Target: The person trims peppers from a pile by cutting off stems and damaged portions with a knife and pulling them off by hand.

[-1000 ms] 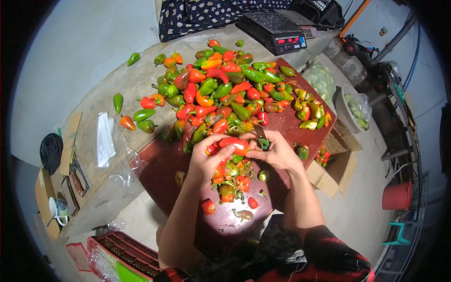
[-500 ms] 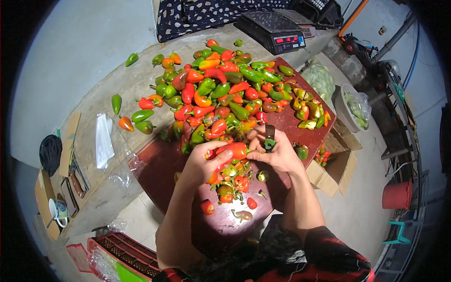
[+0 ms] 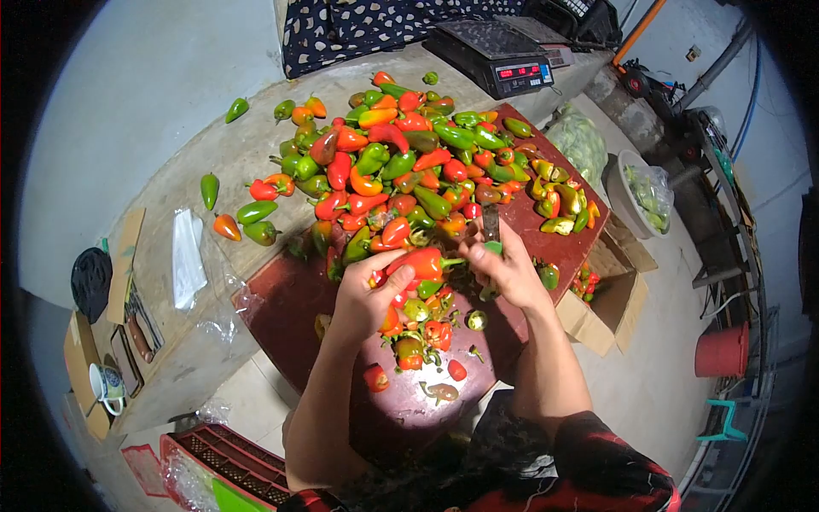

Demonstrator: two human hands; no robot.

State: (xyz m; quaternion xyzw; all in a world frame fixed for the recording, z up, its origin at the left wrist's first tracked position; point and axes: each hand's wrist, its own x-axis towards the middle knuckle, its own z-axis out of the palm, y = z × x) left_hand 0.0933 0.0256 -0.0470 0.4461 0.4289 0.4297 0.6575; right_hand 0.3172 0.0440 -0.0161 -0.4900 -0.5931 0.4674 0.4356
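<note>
Our left hand (image 3: 362, 299) pinches a stemmed red pepper (image 3: 424, 264), our right hand (image 3: 517, 271) a knife (image 3: 490, 224); cut peppers (image 3: 438, 334) lie below, many whole peppers (image 3: 373, 160) beyond.

In the middle of the frame, the right hand (image 3: 507, 266) is now just off the red pepper (image 3: 418, 266) whose stem end its fingers were touching, baring the green stem (image 3: 452, 263), and its short blade (image 3: 490, 224) sits slightly higher.
</note>
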